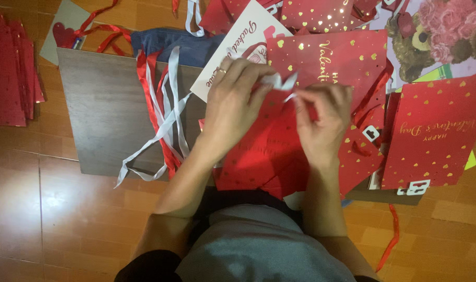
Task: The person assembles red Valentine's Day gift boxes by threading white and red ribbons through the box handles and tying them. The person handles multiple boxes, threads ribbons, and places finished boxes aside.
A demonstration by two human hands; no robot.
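The left hand (pixel 233 102) is pinched shut on one end of a small white ribbon piece (pixel 281 82), thumb and fingers closed over it, a ring on one finger. The right hand (pixel 321 117) is also closed, its fingertips gripping the other end of that ribbon just at 3 o'clock of the left fingertips. The ribbon sits just above picture centre, held over a red gift bag (pixel 264 156) that lies flat under both wrists.

At 9 o'clock of the hands, a dark wooden board (pixel 99 115) shows a bare stretch, its left edge straight and its near edge running along the orange tiled floor (pixel 50 219). Loose white and red ribbons (pixel 165 120) trail across the board's right part and hang over its near edge. At 3 o'clock, another red bag with gold hearts (pixel 436 136) crowds close to the right wrist. At 12 o'clock, a white card with red script (pixel 238 42) and more red bags (pixel 327 52) overlap, leaving little room. A stack of red sheets (pixel 10 73) lies at far 9 o'clock.
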